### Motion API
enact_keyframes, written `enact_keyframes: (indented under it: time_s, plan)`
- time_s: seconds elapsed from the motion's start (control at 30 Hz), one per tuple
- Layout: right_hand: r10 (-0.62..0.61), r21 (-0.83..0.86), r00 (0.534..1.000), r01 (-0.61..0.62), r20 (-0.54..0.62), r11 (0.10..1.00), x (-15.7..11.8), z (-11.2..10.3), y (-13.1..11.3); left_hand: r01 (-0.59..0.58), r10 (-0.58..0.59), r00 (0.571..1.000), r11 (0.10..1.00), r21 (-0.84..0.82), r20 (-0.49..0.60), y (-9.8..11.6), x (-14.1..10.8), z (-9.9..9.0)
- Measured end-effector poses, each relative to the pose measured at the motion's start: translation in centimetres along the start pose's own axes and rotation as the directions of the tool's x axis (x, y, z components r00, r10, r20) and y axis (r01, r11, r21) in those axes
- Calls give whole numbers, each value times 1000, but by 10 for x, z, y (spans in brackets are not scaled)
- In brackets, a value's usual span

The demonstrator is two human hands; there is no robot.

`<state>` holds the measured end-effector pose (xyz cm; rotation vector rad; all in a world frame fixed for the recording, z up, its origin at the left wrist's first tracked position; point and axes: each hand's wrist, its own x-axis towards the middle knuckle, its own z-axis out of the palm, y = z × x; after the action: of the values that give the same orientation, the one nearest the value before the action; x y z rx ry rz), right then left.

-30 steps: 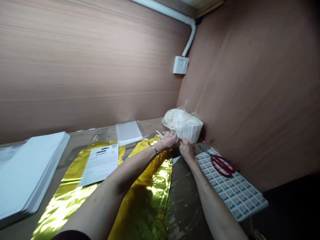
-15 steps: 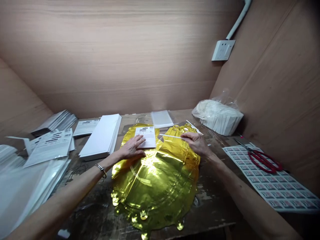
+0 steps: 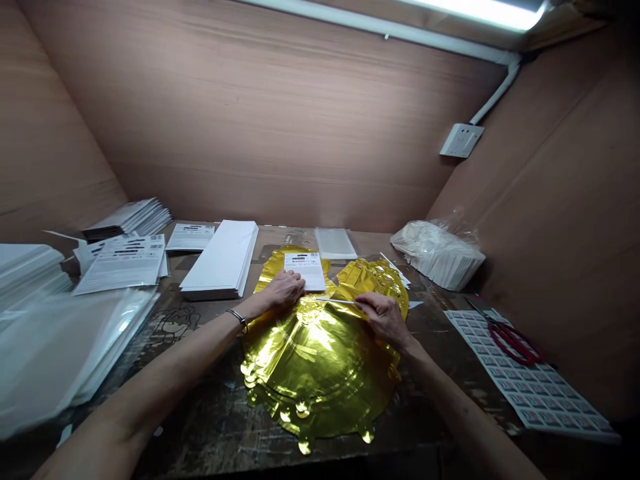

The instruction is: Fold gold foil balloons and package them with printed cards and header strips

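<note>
Shiny gold foil balloons (image 3: 320, 373) lie flat and overlapping on the table before me, with small rounded tabs along their near edge. On their far part rests a white printed card (image 3: 307, 272) with a hang slot. My left hand (image 3: 286, 287) is at the card's lower left edge, over the foil. Its fingers are curled in, and whatever they pinch is hidden. In my right hand (image 3: 383, 317) a thin white straw (image 3: 337, 301) is pinched between thumb and fingers. It points left across the foil, its tip just below the card.
Left stand a white card stack (image 3: 220, 260), printed cards (image 3: 123, 263) and clear plastic bags (image 3: 55, 353). Behind the foil lie clear sleeves (image 3: 335, 244). Right are a bag of white pieces (image 3: 440, 253), loose white straws (image 3: 395, 268), a sticker sheet (image 3: 530, 380) and red-handled scissors (image 3: 515, 343).
My left hand has drawn its fingers in from lying spread on the card. My right hand has brought the straw nearer to me, below the card. The view has tilted up.
</note>
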<state>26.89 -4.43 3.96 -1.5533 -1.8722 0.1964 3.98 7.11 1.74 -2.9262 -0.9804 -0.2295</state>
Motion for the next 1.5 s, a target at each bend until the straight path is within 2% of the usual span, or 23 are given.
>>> enact_keyframes:
  time_s: [0.2, 0.43, 0.63, 0.97, 1.1, 1.23, 1.4, 1.5]
  plan:
    - [6, 5, 999, -6, -47, 1000, -1, 5, 3, -81, 73, 997, 968, 238, 40, 9, 10, 3]
    - [-6, -10, 994, 5, -113, 1000, 6, 4, -1, -210, 168, 965, 954, 213, 201, 7, 31, -18]
    - [-71, -99, 984, 55, -163, 994, 18, 1, -7, -172, 142, 976, 967, 188, 162, 0, 39, -30]
    - [-209, -312, 959, 142, -190, 939, 37, -7, -20, 6, -12, 1000, 977, 212, 28, -9, 51, -41]
    - [-248, -451, 959, 162, -138, 878, 46, -15, -29, 13, -14, 1000, 976, 219, 1, -10, 56, -46]
    - [-282, -597, 958, 200, -46, 777, 52, -19, -38, 8, -11, 1000, 975, 223, 12, -7, 57, -47]
    - [-280, -699, 958, 241, 60, 674, 52, -14, -47, 5, -11, 1000, 976, 217, 26, -1, 55, -48]
    - [-243, -703, 962, 261, 128, 661, 50, -6, -54, 1, -11, 999, 974, 225, 42, 4, 53, -51]
